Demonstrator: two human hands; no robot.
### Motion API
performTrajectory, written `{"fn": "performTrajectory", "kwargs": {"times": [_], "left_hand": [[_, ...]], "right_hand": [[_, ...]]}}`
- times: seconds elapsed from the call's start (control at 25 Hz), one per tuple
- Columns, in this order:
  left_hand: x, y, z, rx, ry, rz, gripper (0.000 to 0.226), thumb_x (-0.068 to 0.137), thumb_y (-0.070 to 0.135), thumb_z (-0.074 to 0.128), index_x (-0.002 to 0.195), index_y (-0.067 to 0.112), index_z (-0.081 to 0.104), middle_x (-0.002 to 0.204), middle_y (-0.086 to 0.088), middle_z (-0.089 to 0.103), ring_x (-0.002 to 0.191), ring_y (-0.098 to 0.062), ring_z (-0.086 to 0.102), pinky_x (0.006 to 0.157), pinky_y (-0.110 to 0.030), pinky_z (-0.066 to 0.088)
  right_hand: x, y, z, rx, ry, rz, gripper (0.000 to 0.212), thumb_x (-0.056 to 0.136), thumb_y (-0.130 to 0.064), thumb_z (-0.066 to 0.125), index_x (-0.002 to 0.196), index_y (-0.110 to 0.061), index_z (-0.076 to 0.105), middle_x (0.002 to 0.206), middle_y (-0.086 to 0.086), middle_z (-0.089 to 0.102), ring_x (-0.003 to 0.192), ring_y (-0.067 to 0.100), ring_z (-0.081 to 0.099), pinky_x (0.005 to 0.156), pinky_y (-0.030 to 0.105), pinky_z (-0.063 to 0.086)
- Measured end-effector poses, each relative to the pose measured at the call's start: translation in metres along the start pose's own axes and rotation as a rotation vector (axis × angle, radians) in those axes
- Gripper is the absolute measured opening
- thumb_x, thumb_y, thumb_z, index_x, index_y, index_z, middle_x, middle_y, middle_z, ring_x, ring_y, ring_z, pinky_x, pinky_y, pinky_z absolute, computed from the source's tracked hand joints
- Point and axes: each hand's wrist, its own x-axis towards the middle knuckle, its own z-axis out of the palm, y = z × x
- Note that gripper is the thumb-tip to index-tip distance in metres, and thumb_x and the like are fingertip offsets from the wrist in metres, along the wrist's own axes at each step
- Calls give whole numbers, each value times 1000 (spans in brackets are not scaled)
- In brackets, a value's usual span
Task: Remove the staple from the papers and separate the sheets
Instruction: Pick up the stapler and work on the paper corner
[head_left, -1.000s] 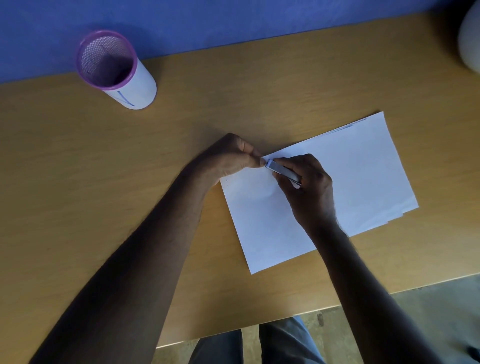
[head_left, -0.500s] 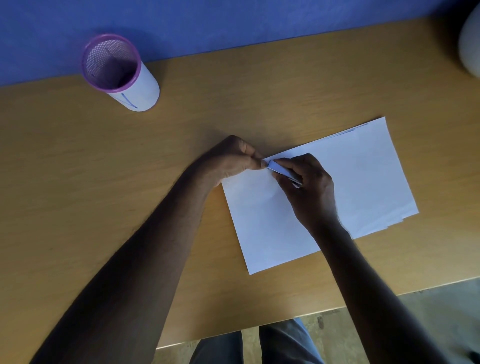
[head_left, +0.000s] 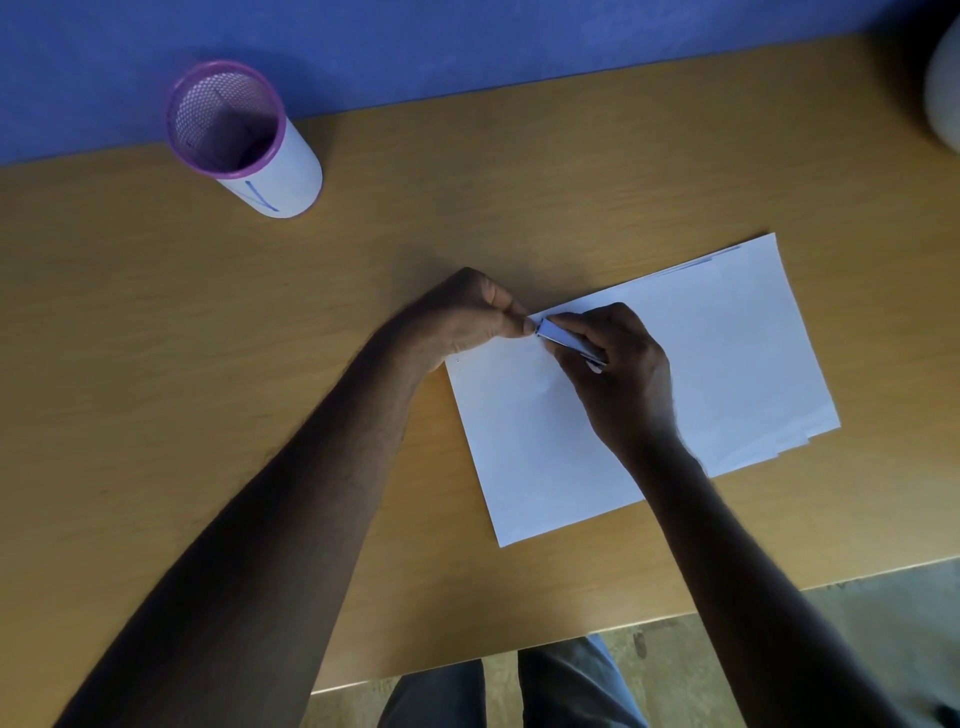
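Note:
A stack of white papers (head_left: 727, 364) lies tilted on the wooden desk, its sheets slightly fanned at the right edge. My left hand (head_left: 462, 317) pinches the stack's upper left corner with curled fingers. My right hand (head_left: 618, 374) rests on the top sheet and grips a small silvery-blue staple remover (head_left: 563, 338), whose tip meets the corner right at my left fingertips. The staple itself is hidden under the fingers and tool.
A purple-rimmed mesh pen holder (head_left: 239, 135) wrapped in white paper stands at the desk's (head_left: 156, 364) back left by the blue wall. A white rounded object (head_left: 943, 93) sits at the far right edge. The desk's front edge runs near my knees.
Both hands stay at the paper's corner; the tool tip has shifted only slightly. The view has drifted a little, nothing else differs.

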Motion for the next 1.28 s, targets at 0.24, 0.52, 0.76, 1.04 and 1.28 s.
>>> {"fn": "performTrajectory", "kwargs": {"times": [0.24,0.52,0.76,1.04,1.28], "left_hand": [[0,-2,-2,-41,-17,0,18,89,22,80,104,13,82,108,-1,80,109,-14,69,97,-31,52],[2,-4,-2,-73,-14,15,15,89,22,80,101,14,82,107,-5,81,100,-14,69,88,-30,52],[2,-5,-2,-51,-22,22,15,89,24,80,102,17,83,89,9,79,79,6,65,63,-13,47],[1,-5,-3,-44,-36,-6,19,85,25,83,102,17,82,107,5,80,111,-8,67,91,-23,50],[5,-4,-2,-43,-34,-43,21,86,31,82,101,16,81,109,4,77,107,-7,63,80,-20,44]], "right_hand": [[19,3,-12,279,-158,300,19,88,-36,80,107,-33,78,103,-17,77,96,-2,72,80,23,58],[35,3,-20,514,-294,475,7,87,-30,82,93,-33,84,68,-13,72,56,-2,59,53,8,41],[39,3,-24,530,-342,537,6,88,-31,81,93,-28,84,66,-10,69,62,6,62,51,16,42],[32,8,-26,511,-254,521,8,90,-33,79,94,-26,81,76,-8,73,68,5,68,54,16,45],[8,-2,-16,99,-147,116,26,85,-12,77,108,-23,73,101,-6,69,85,8,66,71,23,55]]}}
